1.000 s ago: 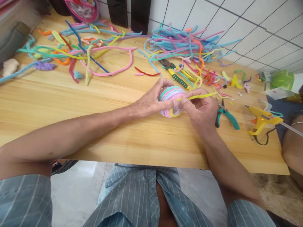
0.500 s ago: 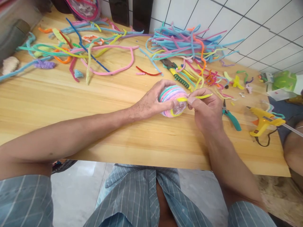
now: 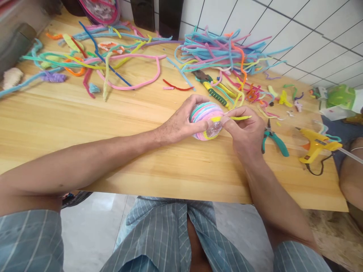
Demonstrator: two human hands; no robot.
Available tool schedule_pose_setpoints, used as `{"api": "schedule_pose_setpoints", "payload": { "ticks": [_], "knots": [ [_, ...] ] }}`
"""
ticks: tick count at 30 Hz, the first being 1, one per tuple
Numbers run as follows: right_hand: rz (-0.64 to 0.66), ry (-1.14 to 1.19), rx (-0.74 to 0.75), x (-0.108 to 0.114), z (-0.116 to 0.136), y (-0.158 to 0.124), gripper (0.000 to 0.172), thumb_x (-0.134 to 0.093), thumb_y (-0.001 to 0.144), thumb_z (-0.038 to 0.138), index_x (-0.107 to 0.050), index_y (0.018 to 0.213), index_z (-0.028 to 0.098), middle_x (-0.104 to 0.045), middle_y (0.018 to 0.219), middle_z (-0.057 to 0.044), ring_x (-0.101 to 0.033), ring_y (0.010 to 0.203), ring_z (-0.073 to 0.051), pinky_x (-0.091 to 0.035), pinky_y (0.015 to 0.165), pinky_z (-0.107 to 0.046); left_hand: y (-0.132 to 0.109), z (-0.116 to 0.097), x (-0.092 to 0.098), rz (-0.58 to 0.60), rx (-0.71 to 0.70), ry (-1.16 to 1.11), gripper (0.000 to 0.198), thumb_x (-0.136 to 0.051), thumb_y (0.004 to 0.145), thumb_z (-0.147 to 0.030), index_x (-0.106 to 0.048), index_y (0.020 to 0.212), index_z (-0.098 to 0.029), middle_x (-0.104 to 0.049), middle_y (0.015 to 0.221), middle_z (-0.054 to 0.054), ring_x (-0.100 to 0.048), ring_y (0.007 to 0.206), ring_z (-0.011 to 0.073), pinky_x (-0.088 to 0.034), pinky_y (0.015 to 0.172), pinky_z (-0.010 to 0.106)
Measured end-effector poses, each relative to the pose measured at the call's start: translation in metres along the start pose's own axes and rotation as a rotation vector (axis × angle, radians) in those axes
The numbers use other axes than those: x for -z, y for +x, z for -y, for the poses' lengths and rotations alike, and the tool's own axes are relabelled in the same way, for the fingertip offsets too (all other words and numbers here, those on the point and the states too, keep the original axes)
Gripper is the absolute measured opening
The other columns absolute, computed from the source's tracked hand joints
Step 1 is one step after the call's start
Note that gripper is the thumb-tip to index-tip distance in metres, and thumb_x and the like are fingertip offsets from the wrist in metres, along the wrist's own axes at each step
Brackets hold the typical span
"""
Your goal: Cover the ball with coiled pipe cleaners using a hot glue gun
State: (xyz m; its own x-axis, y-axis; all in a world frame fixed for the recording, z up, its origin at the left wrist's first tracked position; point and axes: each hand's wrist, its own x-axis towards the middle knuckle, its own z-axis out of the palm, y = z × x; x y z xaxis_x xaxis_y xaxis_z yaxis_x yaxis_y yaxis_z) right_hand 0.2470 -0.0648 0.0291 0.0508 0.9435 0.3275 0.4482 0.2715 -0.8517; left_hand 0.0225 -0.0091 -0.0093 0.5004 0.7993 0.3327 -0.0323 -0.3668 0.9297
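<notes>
My left hand (image 3: 185, 122) is wrapped round a ball (image 3: 206, 112) banded with pastel pipe cleaners in green, blue, pink and purple. Its thumb presses near a yellow pipe cleaner (image 3: 240, 118) that lies along the ball's lower right side. A clear, shiny patch of the ball's core shows below the yellow strand. With thumb and forefinger, my right hand (image 3: 245, 128) pinches that yellow pipe cleaner close to the ball, and its free end sticks out to the right. The far side of the ball is hidden by my left fingers.
Teal-handled pliers (image 3: 278, 143) and a yellow glue gun (image 3: 317, 143) lie to the right. Behind the ball are yellow-and-green pliers (image 3: 214, 92) and a pile of pipe cleaners (image 3: 221, 51). More loose pipe cleaners (image 3: 136, 86) spread at the left. Another person's arm (image 3: 353, 177) shows at the right edge.
My right hand has shifted slightly left, closer to the ball, along the yellow pipe cleaner. More of the teal-handled pliers shows now. My left hand and the ball have stayed put.
</notes>
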Motion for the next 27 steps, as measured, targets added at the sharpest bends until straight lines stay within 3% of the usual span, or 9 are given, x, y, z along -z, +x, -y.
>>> {"api": "schedule_pose_setpoints", "payload": {
  "ticks": [5, 10, 14, 19, 23, 27],
  "knots": [
    [0.018, -0.004, -0.012, 0.0, 0.003, -0.002, 0.03, -0.087, 0.098, 0.056, -0.07, 0.094, 0.032, -0.077, 0.089, -0.003, -0.072, 0.077, -0.022, -0.063, 0.071, -0.04, 0.002, -0.006, 0.004, 0.028, 0.019, 0.002, 0.071, -0.068, 0.098, -0.082, -0.059, 0.14, -0.026, -0.072, 0.145, 0.011, -0.072, 0.138, 0.0345, -0.062, 0.122, 0.054],
    [0.021, -0.023, 0.002, 0.0, 0.004, -0.003, 0.029, -0.085, 0.099, 0.057, -0.069, 0.094, 0.032, -0.075, 0.086, -0.003, -0.072, 0.079, -0.023, -0.062, 0.071, -0.04, 0.005, -0.008, 0.005, 0.032, 0.028, 0.01, 0.073, -0.075, 0.093, -0.084, -0.06, 0.136, -0.027, -0.075, 0.138, 0.008, -0.075, 0.131, 0.0336, -0.066, 0.116, 0.052],
    [0.023, 0.024, -0.003, -0.001, 0.003, -0.001, 0.028, -0.085, 0.099, 0.055, -0.07, 0.095, 0.032, -0.074, 0.087, -0.001, -0.071, 0.079, -0.021, -0.061, 0.072, -0.039, 0.004, -0.004, 0.005, 0.018, 0.02, 0.023, 0.075, -0.076, 0.091, -0.085, -0.06, 0.134, -0.026, -0.074, 0.139, 0.01, -0.073, 0.134, 0.0349, -0.064, 0.12, 0.055],
    [-0.033, 0.147, -0.048, -0.001, 0.005, 0.004, 0.022, -0.088, 0.089, 0.042, -0.071, 0.087, 0.028, -0.07, 0.081, 0.004, -0.062, 0.066, -0.015, -0.053, 0.061, -0.033, 0.002, -0.001, 0.004, -0.034, 0.008, 0.064, 0.077, -0.074, 0.091, -0.084, -0.059, 0.14, -0.026, -0.071, 0.148, 0.01, -0.07, 0.141, 0.0342, -0.061, 0.124, 0.053],
    [-0.055, 0.13, -0.011, -0.002, 0.012, 0.004, 0.014, -0.085, 0.085, 0.029, -0.072, 0.08, 0.028, -0.071, 0.077, 0.003, -0.062, 0.07, -0.015, -0.052, 0.062, -0.032, 0.002, -0.004, 0.004, -0.065, -0.004, 0.137, 0.075, -0.076, 0.093, -0.077, -0.06, 0.144, -0.025, -0.069, 0.154, 0.012, -0.067, 0.147, 0.0332, -0.057, 0.128, 0.05],
    [-0.056, 0.07, 0.023, -0.002, 0.011, 0.003, 0.015, -0.085, 0.088, 0.03, -0.072, 0.08, 0.028, -0.071, 0.078, 0.004, -0.064, 0.072, -0.016, -0.055, 0.065, -0.033, 0.002, -0.005, 0.002, -0.082, -0.012, 0.178, 0.07, -0.078, 0.092, -0.071, -0.062, 0.142, -0.025, -0.072, 0.148, 0.013, -0.069, 0.143, 0.0326, -0.058, 0.126, 0.05]
  ]
}}
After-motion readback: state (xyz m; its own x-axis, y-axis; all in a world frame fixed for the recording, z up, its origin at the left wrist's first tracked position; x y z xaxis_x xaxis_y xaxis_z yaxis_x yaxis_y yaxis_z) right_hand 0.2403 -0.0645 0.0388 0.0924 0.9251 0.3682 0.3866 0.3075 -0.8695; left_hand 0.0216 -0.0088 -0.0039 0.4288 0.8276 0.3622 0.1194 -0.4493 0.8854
